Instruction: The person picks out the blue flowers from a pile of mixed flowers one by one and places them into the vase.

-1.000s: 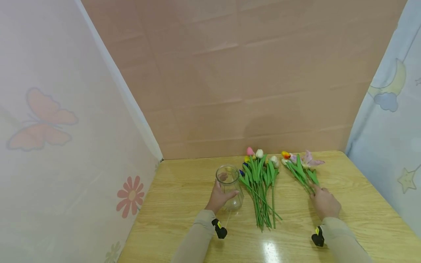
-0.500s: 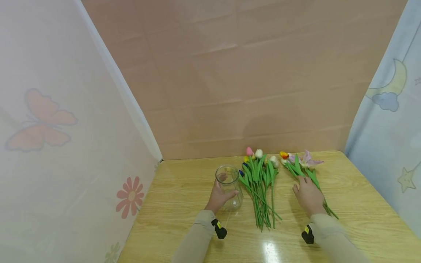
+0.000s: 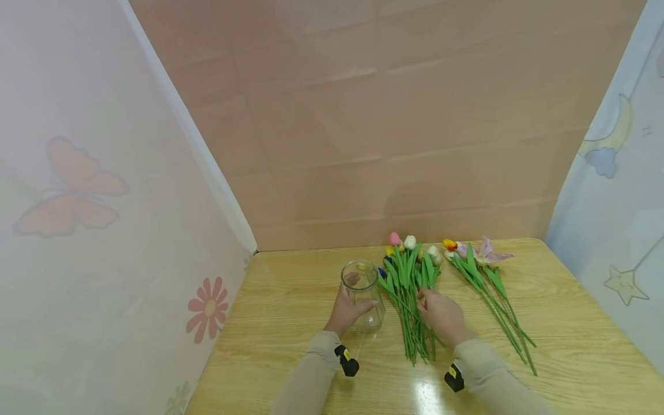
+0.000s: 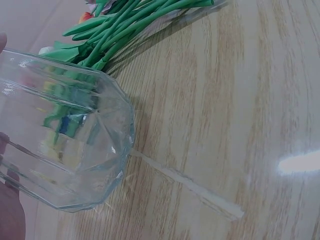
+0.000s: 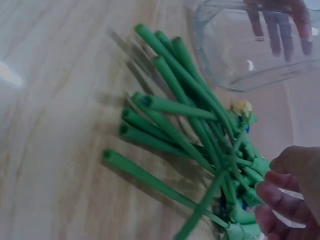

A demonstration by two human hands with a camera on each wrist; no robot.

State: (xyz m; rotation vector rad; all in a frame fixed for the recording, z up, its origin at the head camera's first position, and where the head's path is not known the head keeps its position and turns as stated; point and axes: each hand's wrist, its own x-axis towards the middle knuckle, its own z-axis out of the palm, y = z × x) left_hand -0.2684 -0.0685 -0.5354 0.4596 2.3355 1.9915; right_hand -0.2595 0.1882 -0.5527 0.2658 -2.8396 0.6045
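Note:
My left hand [image 3: 344,313] grips a clear glass vase [image 3: 374,316], its thumb across the front and its fingers behind the glass. Just right of the vase lies a bunch of artificial tulips [image 3: 403,278], with pink, white, yellow and blue heads and long green stems. Over the right side of this bunch is my right hand [image 3: 443,318], loosely bent fingers close to the leaves. The right wrist view has these fingers [image 5: 282,197] beside the green stems [image 5: 185,115], with nothing between them and the thumb. Through the glass wall [image 4: 112,125], tulip heads show in the left wrist view.
A second, smaller bunch [image 3: 490,288] lies further right, with an orange-yellow tulip, a white one and a pale purple lily. The wooden table [image 3: 290,300] meets a brown backdrop [image 3: 337,202] behind. Patterned cloth screens [image 3: 104,288] stand at both sides.
My right hand has let go of the smaller bunch at the right and moved left, over the larger tulip bunch. The left hand and the vase have stayed in place.

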